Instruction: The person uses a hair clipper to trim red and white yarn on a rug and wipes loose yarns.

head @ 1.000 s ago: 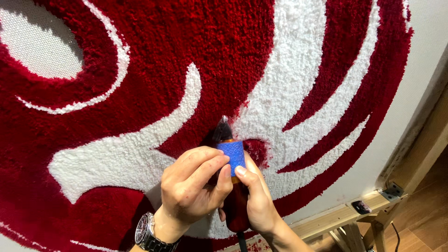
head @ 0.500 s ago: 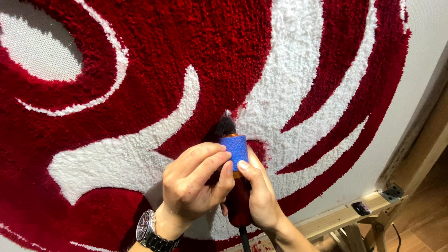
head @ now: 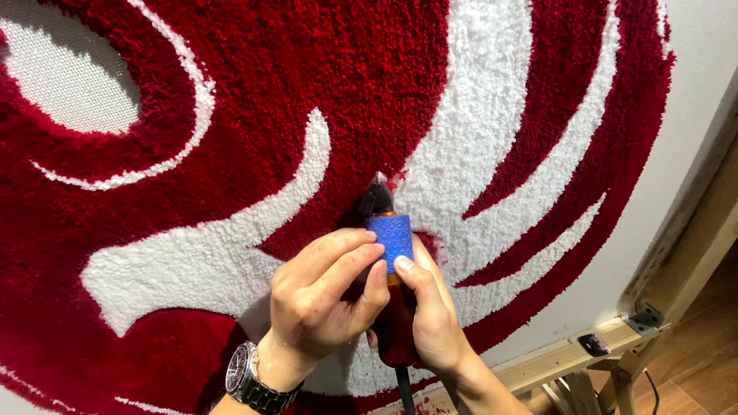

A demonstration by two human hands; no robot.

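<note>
Red-and-white tufted rug (head: 231, 154) stretched on a wooden frame (head: 553, 361); both hands curled shut round a corded trimmer (head: 388, 253), its tip pressed against the pile at a red/white edge. Left hand (head: 323, 300) wraps the blue-banded body; right hand (head: 434, 315) grips the dark red handle; wristwatch (head: 250, 380) on left wrist.

1 rug (head: 231, 100); 1 trimmer (head: 389, 253); 2 hands (head: 323, 300); 1 watch (head: 247, 378)
</note>
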